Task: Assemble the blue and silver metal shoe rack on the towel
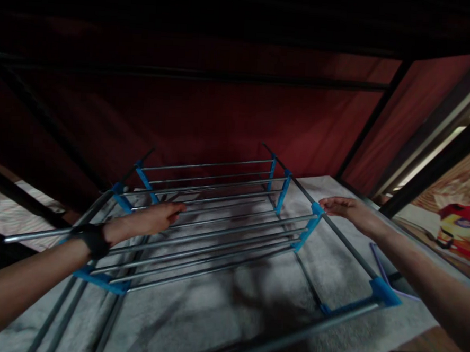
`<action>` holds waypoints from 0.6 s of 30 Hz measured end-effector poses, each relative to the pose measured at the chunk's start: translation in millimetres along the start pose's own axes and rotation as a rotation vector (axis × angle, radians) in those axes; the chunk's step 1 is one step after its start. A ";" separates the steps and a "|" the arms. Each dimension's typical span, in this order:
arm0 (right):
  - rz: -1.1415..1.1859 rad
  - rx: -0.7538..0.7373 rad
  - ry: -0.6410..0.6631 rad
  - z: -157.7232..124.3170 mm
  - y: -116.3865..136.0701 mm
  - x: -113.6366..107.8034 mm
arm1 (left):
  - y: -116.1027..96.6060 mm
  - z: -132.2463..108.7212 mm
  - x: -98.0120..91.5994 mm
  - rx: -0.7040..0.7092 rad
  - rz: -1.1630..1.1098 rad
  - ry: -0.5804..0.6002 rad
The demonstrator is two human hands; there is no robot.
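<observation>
A rack of grey metal rods (223, 244) joined by blue plastic connectors lies on its side before me. My left hand (166, 217), with a dark band at the wrist, reaches over its left half, fingers closed around a metal rod (36, 235). That rod's left end juts out past the left connectors; my forearm hides part of it. On the right, the bent fingers of my right hand (339, 206) are at a blue connector (315, 218) on the long side rod and seem to pinch its corner. Another blue connector (383, 292) sits nearer me on that rod.
Underneath is a grey-white cloth surface (210, 318). Dark frame bars (185, 74) stand before a red wall (222, 117). Right of the rack lies a purple-edged object (379, 262). A red and yellow package (462, 230) is at far right.
</observation>
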State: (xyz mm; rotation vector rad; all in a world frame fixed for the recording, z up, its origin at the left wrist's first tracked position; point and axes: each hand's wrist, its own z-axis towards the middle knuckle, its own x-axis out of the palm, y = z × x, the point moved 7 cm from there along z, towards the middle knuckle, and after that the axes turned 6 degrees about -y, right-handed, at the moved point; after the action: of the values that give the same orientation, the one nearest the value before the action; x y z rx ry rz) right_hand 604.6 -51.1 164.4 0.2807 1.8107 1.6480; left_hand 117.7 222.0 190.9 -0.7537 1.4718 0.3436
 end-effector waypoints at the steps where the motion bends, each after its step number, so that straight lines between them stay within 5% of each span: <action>1: -0.004 0.033 0.029 7.5 -11.2 5.9 | -4.2 10.2 7.4 0.006 0.025 0.033; 8: -0.029 0.164 0.107 57.4 -63.3 43.4 | -38.3 63.0 38.3 0.017 -0.123 0.099; 18: 0.031 0.130 0.159 110.4 -100.3 94.6 | -23.1 100.5 85.5 -0.035 -0.304 0.181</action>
State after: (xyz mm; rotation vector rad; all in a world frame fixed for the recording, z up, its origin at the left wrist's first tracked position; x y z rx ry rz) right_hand 626.0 73.2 40.6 0.2422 2.0463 1.6156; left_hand 218.1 249.7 106.7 -1.0431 1.4947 0.0702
